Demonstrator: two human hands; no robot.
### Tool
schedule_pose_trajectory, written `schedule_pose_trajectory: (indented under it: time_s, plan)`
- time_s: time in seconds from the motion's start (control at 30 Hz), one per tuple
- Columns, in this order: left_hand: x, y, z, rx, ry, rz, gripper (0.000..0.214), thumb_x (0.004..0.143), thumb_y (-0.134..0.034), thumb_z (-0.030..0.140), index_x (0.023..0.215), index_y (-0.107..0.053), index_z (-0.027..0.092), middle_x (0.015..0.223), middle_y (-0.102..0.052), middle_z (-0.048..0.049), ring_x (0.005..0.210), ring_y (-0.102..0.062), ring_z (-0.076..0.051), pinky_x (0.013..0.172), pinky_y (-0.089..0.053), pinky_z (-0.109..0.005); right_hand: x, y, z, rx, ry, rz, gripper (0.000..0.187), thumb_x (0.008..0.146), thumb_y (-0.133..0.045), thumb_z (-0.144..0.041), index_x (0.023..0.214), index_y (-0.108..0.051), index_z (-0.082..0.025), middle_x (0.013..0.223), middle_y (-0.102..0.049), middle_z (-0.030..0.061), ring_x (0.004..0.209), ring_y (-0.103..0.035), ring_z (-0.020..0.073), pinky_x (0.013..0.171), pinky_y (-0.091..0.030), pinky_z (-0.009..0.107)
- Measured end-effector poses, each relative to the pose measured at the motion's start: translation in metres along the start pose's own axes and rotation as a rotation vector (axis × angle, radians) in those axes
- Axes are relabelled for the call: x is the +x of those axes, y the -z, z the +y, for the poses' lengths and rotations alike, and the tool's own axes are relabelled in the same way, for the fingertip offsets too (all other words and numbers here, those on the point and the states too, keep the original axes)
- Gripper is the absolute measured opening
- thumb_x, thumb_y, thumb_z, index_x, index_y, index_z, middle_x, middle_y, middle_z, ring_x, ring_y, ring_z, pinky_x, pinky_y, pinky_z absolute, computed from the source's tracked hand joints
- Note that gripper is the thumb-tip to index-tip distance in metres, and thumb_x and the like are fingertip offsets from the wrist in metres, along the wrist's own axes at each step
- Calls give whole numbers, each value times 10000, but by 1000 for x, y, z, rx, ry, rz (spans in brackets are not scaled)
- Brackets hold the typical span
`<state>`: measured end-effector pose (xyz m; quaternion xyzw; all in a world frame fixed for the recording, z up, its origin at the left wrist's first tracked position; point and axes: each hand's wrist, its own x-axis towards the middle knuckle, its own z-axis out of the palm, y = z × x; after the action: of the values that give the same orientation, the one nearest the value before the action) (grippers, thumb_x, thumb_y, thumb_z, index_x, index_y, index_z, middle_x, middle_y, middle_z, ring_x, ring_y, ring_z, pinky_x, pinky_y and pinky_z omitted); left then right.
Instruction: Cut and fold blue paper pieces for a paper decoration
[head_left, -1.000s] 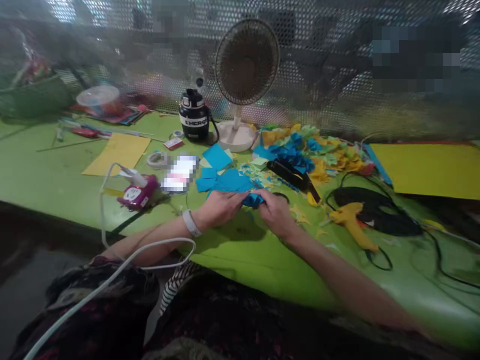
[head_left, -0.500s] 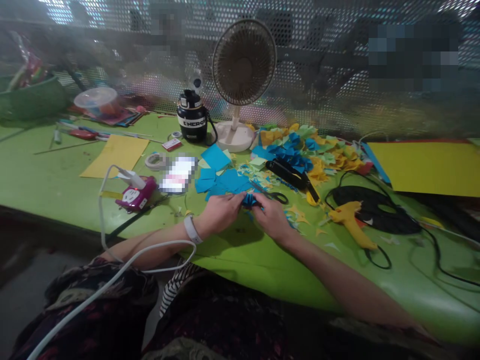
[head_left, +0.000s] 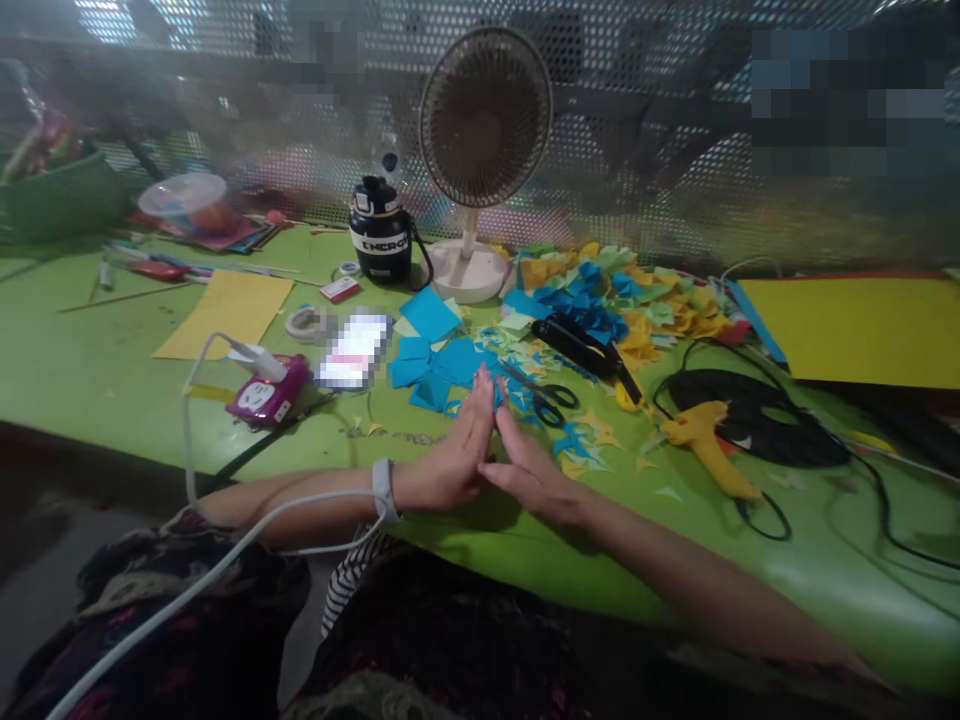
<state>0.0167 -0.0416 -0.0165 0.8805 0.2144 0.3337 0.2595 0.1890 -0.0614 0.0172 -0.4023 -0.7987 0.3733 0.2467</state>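
My left hand (head_left: 457, 450) and my right hand (head_left: 529, 465) are pressed palm to palm above the table's front part, fingers straight and pointing away from me. A sliver of blue paper (head_left: 499, 393) shows between the fingertips; the rest of that piece is hidden by the palms. Just beyond the hands lie blue paper squares (head_left: 427, 365) in a loose pile. Black-handled scissors (head_left: 551, 402) rest to the right of my fingertips, among small paper scraps (head_left: 592, 430).
Behind are crumpled blue, yellow and green paper pieces (head_left: 585, 300), a fan (head_left: 472, 275) and a black bottle (head_left: 380, 240). To the right lies a yellow glue gun (head_left: 709, 450); to the left, a phone (head_left: 352, 352) and a purple power socket (head_left: 266, 395). A white cable (head_left: 247, 535) crosses my left forearm.
My hands have gone from pinching the pleated blue paper at its two ends to lying flat against each other around it. They have drawn slightly closer to me, uncovering the scissor handles.
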Motion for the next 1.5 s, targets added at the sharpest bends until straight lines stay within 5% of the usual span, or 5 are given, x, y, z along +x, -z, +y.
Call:
schedule_pose_trajectory:
  time_s: [0.27,0.43,0.57,1.03,1.5]
  plan:
    - [17,22,-16,-293,214,68,771,937,-432,147,1602,-52,235,1668,-134,-96,1524,-205,-272,1257,-194,-491,13,18,2,11,-123,218,705,922,-362,-336,1582,-249,-118,1553,-442,104,1456,-367,297,1197,-307,475]
    - [25,24,-22,-377,381,140,533,956,-446,195,1489,-435,174,1473,-528,-126,1353,-522,-253,1164,-396,-471,18,23,9,-151,-256,288,595,919,-392,-322,1443,-520,-71,1059,-749,143,990,-694,302,914,-537,455]
    - [28,25,-24,-327,408,194,376,937,-508,224,1278,-650,155,1290,-679,-110,1177,-658,-228,1058,-512,-416,19,23,16,-159,-237,359,513,918,-442,-384,1291,-662,-110,712,-705,61,617,-634,218,644,-533,375]
    - [27,40,-22,25,352,307,369,888,-588,237,1243,-656,163,994,-780,-81,871,-748,-182,789,-600,-306,23,26,34,-11,-108,523,413,857,-560,-309,1237,-630,-164,943,-753,84,778,-693,203,765,-546,366]
    - [28,48,-34,125,362,302,396,876,-587,224,1269,-640,206,1085,-767,-71,928,-744,-183,844,-594,-317,26,35,48,-488,-9,494,316,937,-508,-288,1139,-741,-216,1061,-765,116,992,-700,296,900,-529,477]
